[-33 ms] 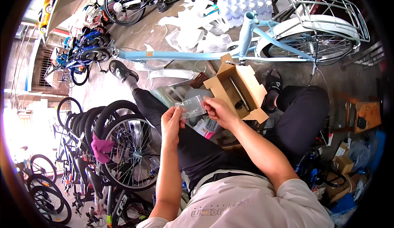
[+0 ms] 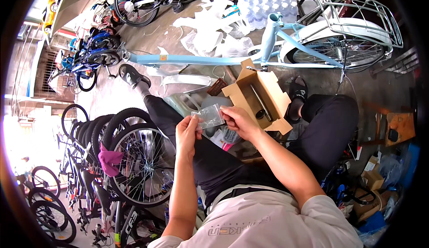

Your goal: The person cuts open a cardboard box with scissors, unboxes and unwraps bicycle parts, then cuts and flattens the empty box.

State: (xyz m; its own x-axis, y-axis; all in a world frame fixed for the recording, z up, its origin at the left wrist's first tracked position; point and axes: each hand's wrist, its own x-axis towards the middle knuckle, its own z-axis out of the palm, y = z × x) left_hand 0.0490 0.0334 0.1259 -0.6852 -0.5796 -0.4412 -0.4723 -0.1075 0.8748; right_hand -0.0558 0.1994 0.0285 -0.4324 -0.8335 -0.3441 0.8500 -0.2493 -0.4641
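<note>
A small clear zip bag is stretched between my two hands, above my left thigh. My left hand pinches its left edge between thumb and fingers. At its right edge, my right hand grips the bag the same way. What lies inside the bag is too small to make out. Just beyond my right hand stands an open cardboard box with its flaps spread. Inside the box lies a metal rod with a dark round end.
A light blue bicycle frame with a white-fendered rear wheel lies across the floor ahead. Behind it are shrink-wrapped water bottles and white wrapping scraps. Bicycles and a spoked wheel crowd my left; a wooden stool stands right.
</note>
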